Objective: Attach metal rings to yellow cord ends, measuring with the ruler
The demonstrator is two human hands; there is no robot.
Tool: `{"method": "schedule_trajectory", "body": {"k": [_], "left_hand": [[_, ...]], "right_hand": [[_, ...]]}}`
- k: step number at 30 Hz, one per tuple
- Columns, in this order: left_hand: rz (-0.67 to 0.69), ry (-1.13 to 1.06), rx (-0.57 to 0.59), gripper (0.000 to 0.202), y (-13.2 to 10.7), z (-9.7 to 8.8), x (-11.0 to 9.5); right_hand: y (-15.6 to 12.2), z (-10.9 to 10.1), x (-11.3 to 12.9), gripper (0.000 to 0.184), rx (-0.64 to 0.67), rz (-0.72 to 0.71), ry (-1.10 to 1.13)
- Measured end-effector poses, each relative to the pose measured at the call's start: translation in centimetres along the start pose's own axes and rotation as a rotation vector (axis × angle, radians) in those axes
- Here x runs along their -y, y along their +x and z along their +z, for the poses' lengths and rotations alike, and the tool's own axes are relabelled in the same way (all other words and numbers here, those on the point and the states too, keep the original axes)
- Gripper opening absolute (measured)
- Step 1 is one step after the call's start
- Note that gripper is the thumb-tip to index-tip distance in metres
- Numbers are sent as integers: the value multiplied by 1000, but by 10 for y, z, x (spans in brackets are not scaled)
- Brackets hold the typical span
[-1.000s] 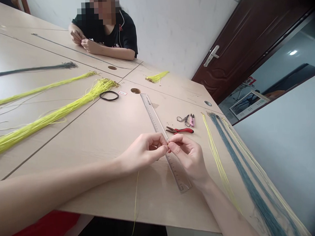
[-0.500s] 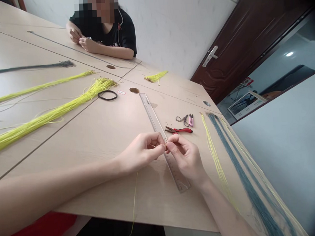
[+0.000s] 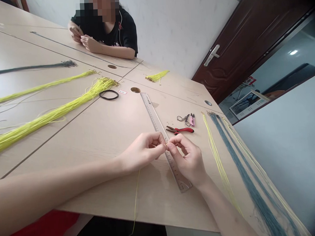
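My left hand (image 3: 143,152) is closed in a pinch on a thin yellow cord (image 3: 136,198), which hangs below that hand and over the table's front edge. Fingertip to fingertip with it, my right hand (image 3: 189,159) pinches the same cord where a small loop (image 3: 166,140) sticks up between the fingers. Details of the loop are too small to make out. Beneath both hands lies a clear ruler (image 3: 152,114), partly covered by them. Just beyond the right hand are red-handled pliers (image 3: 185,130), small scissors (image 3: 182,118) and pink thread snips (image 3: 192,121).
Bundles of yellow cord (image 3: 56,113) and a black hair band (image 3: 108,95) lie to the left. Yellow strands (image 3: 217,157) and blue-grey cords (image 3: 239,163) run along the right edge. Across the table (image 3: 96,134) sits a person (image 3: 126,33) with hands together.
Both hands stay together in nearly the same pinch, with only slight finger movement at the loop. The whole view has shifted a little.
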State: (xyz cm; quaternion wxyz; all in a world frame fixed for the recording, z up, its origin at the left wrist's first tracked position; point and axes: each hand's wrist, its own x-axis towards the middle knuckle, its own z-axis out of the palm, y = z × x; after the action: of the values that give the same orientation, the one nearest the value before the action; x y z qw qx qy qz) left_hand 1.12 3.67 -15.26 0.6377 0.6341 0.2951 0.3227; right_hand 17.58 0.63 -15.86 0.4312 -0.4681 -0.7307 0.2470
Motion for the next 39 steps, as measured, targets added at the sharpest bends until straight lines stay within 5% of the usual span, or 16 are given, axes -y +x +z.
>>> {"method": "schedule_trajectory", "body": {"k": [39], "left_hand": [[-5, -53, 6, 15, 0, 1, -1]], "right_hand": [[-2, 4, 0, 11, 43, 97, 54]]}}
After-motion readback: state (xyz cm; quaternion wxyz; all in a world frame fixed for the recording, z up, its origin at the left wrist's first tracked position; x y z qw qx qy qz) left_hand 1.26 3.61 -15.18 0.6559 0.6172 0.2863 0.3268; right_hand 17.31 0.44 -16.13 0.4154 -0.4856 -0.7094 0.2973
